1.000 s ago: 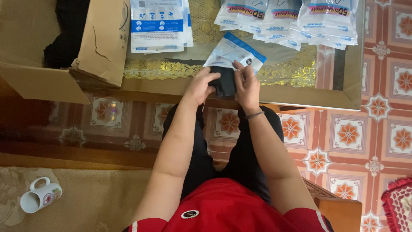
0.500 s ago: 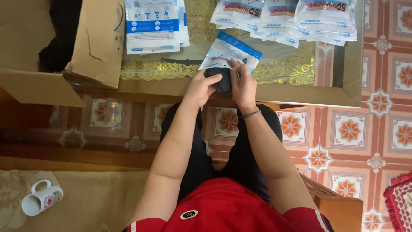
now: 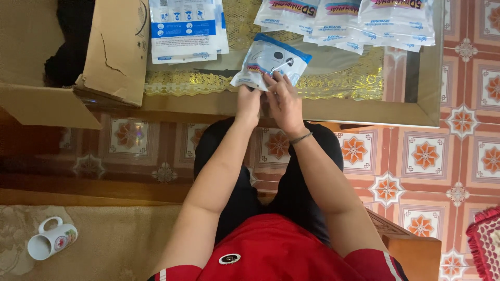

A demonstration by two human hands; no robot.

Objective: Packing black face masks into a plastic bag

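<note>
Tabletop [image 3: 364, 112], glass-covered with a gold lace runner beneath, spans the upper frame and carries every work item. Cardboard box [image 3: 112, 57], flaps open, stands at the left end, with dark material showing inside it. Two groups of sealed packets lie on the glass: a blue-and-white stack [image 3: 182, 28] beside the box, and an overlapping row of packets [image 3: 359, 21] along the far right. Single pouch [image 3: 271, 60], clear-fronted with a blue top edge and a dark item visible inside, lies flat near the front edge of the table, between the two groups. Left hand [image 3: 249, 101] pinches the pouch's near left corner, fingers closed on the film. Right hand [image 3: 284, 99] rests on the pouch's near edge with fingers spread and pressing down, not wrapped around it. Judged step: the pouch's open end is being pressed shut, or its contents settled. The next move would call for firm, even pressure along that edge while the left hand keeps the corner steady. White mug [image 3: 49, 242] lies tipped on the mat at lower left, well apart.
</note>
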